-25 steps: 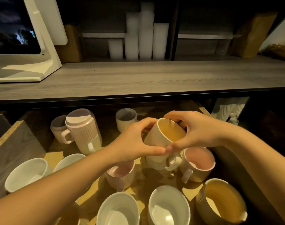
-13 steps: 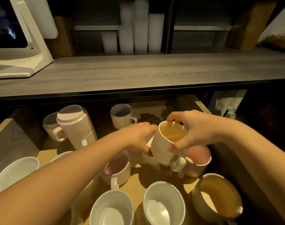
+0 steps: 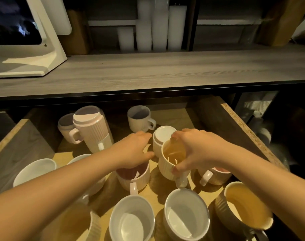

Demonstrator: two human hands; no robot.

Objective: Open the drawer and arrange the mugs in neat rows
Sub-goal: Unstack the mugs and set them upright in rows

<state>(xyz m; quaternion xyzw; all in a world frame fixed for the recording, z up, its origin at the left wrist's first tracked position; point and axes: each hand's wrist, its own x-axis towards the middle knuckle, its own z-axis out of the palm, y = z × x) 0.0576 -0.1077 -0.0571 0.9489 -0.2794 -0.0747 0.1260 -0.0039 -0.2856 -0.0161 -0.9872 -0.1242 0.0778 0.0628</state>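
Note:
The drawer stands open and holds several mugs. My right hand grips a cream ribbed mug with a yellow inside, held by its rim just above the drawer floor, handle toward me. Right behind it stands a white mug, and my left hand wraps its left side with thumb and fingers. A pink mug sits under my left wrist. Another pink mug is partly hidden under my right wrist.
A stack of pink and cream ribbed mugs stands at the back left, a pale mug at the back middle. Two white mugs and a yellow-lined mug line the front. The grey countertop overhangs the drawer's back.
My right hand has lowered the cream mug into the drawer. My left hand let go of it and moved onto the white mug behind.

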